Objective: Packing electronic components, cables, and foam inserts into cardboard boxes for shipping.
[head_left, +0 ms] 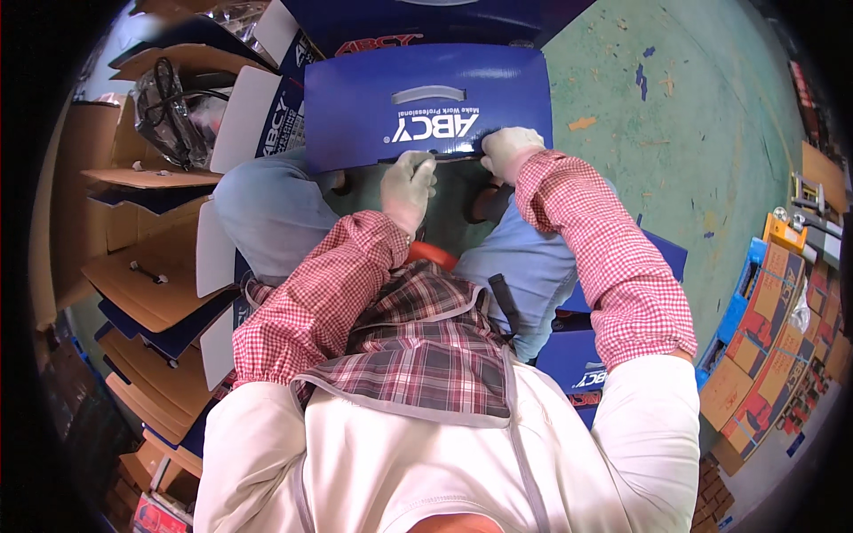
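A closed blue carton with white lettering and an oval handle slot in its top stands in front of me, between and beyond my knees. My right hand, in a pale glove, has its fingers curled over the carton's near edge at the right corner. At the middle of that same edge is my left hand, also gloved, with its fingers bent together against the cardboard. Whatever its fingertips may pinch there is too small to tell. A dark gap runs along the edge between the two hands.
Another blue carton stands just beyond. On my left are open cartons with raised flaps, one holding a bagged black cable. Blue cartons sit by my right hip. Stacked brown boxes stand far right; scraps litter the green floor.
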The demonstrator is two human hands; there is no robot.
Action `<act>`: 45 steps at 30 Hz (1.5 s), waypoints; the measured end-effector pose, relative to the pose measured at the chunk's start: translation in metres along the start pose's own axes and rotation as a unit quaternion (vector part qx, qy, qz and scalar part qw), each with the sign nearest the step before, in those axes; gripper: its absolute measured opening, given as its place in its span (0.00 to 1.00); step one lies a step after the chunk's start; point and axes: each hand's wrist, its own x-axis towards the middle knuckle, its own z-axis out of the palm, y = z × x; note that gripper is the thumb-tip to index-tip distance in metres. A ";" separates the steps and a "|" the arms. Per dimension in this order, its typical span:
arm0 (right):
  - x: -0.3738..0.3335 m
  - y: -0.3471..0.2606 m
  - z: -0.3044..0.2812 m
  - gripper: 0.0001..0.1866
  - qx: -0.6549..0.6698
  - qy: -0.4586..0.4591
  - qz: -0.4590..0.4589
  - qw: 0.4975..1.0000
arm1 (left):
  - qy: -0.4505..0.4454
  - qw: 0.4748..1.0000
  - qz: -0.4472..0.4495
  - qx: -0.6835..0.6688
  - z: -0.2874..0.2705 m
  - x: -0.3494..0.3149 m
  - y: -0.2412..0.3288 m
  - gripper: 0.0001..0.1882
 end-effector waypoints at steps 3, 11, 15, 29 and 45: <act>-0.018 0.003 -0.016 0.20 0.039 0.019 -0.025 0.999 | 0.025 0.999 0.045 -0.009 0.007 -0.008 0.015 0.12; 0.000 -0.033 0.057 0.15 0.160 0.193 -0.210 0.945 | 0.026 0.996 0.064 0.055 -0.003 -0.018 -0.016 0.12; -0.007 -0.030 0.065 0.15 0.200 0.249 -0.175 0.932 | 0.010 0.985 0.127 0.119 -0.003 -0.017 -0.017 0.13; 0.003 -0.037 0.073 0.13 0.236 0.244 -0.138 0.931 | -0.012 0.953 0.131 0.274 -0.005 -0.007 -0.016 0.14; 0.007 -0.037 0.043 0.14 0.317 0.167 -0.065 0.931 | -0.027 0.962 -0.180 -0.202 0.007 -0.005 -0.014 0.30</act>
